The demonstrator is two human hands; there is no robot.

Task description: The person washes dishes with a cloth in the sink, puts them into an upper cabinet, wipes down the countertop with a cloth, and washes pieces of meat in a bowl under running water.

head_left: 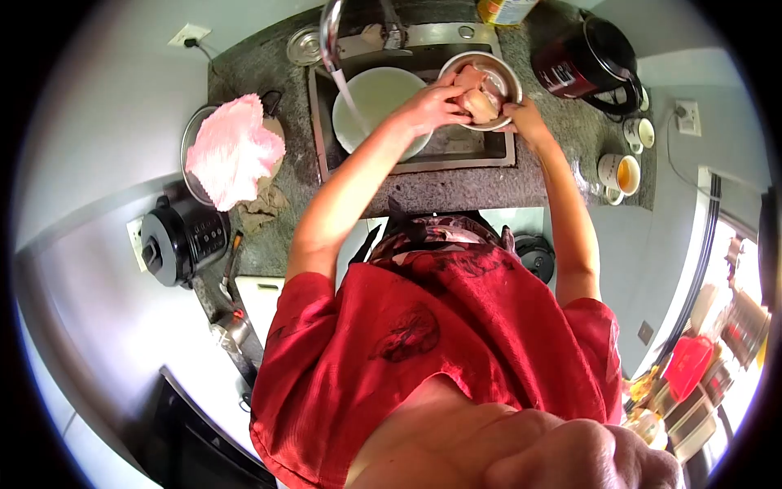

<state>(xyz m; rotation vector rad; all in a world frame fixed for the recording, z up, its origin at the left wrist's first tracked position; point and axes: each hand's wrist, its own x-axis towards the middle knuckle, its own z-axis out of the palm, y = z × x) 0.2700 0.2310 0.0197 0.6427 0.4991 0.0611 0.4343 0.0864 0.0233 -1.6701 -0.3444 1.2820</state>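
A metal bowl (512, 75) with pale pink pieces of what looks like raw meat (481, 106) is held tilted over the right part of the sink. My right hand (525, 118) grips its rim from the right. From the left, my left hand (433, 106) reaches over the rim, its fingers curled against the meat. Left of the bowl, a large round basin (379, 90) with cloudy, pale liquid stands in the sink (464, 145). Water runs from the faucet (329, 37) into this basin.
A dark electric kettle (582, 65) and cups (612, 173) stand on the right of the counter. On the left are a pink cloth (232, 151) over a metal pan, a pressure cooker (183, 240) and a knife (231, 262). A glass lid (305, 46) lies behind the sink.
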